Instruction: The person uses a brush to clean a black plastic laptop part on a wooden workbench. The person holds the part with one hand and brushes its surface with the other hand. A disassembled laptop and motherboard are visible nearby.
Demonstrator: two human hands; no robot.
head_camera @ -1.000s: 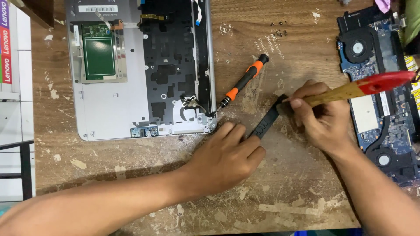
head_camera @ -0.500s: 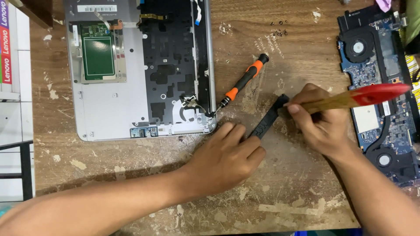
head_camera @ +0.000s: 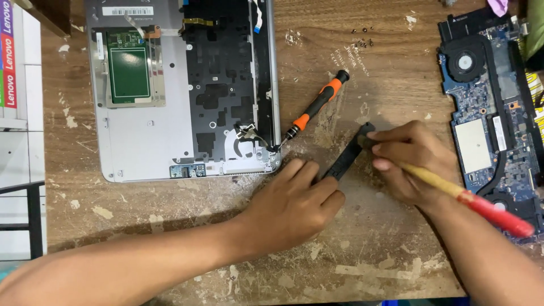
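Note:
My left hand [head_camera: 292, 207] presses down on the near end of a long black plastic part [head_camera: 348, 156] that lies on the wooden table [head_camera: 362, 260]. My right hand [head_camera: 411, 161] grips a brush with a wooden shaft and red handle [head_camera: 467, 201], its head at the far end of the black part. The handle points down to the right and is blurred. An orange and black screwdriver [head_camera: 317, 107] lies just left of the part, its tip by the corner of an opened silver laptop base [head_camera: 147, 141].
A blue circuit board with a fan [head_camera: 490, 107] lies at the right table edge. Several small screws [head_camera: 362, 37] sit at the far middle. White boxes [head_camera: 14, 85] stand at the left, beside a black rail [head_camera: 34, 218].
The brush handle has swung from pointing up-right to pointing down-right, and my right hand has turned with it. My left hand has stayed on the black part.

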